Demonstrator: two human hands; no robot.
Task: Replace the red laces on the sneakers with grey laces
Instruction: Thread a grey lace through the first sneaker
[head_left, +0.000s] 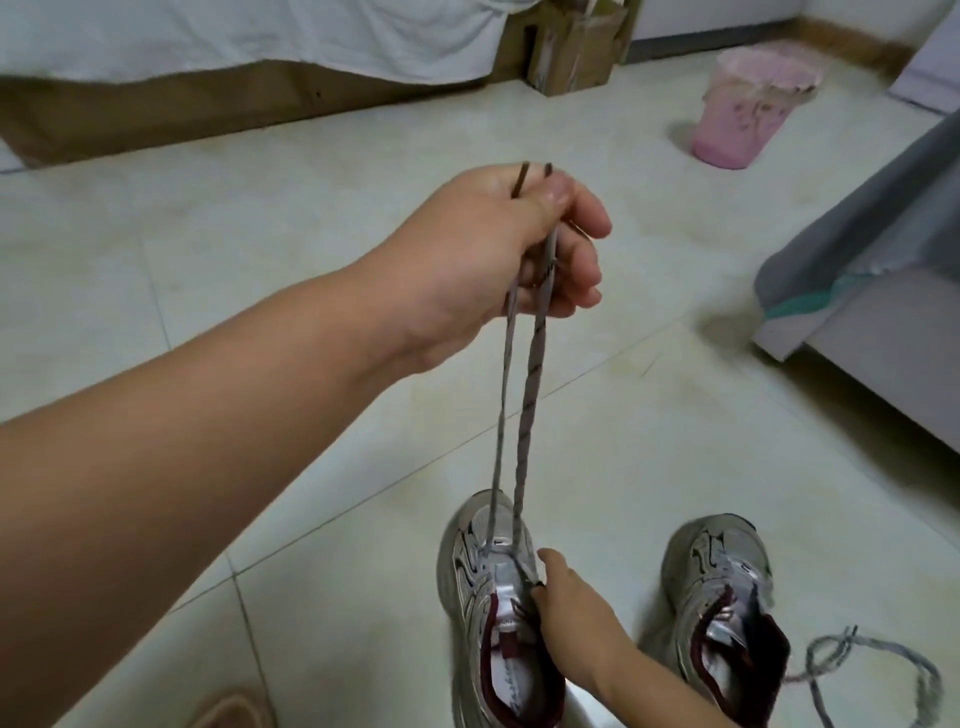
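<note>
Fingers of the left hand pinch both ends of the grey lace and hold it up high. Its two strands run down to the left sneaker on the floor. The right hand grips that shoe's side. Another sneaker stands just beside, near a loose grey lace.

Woven, matt grey lace; glossy silver synthetic panels on sneaker; smooth, faintly sheened floor tiles; crinkled pink plastic bin liner.
</note>
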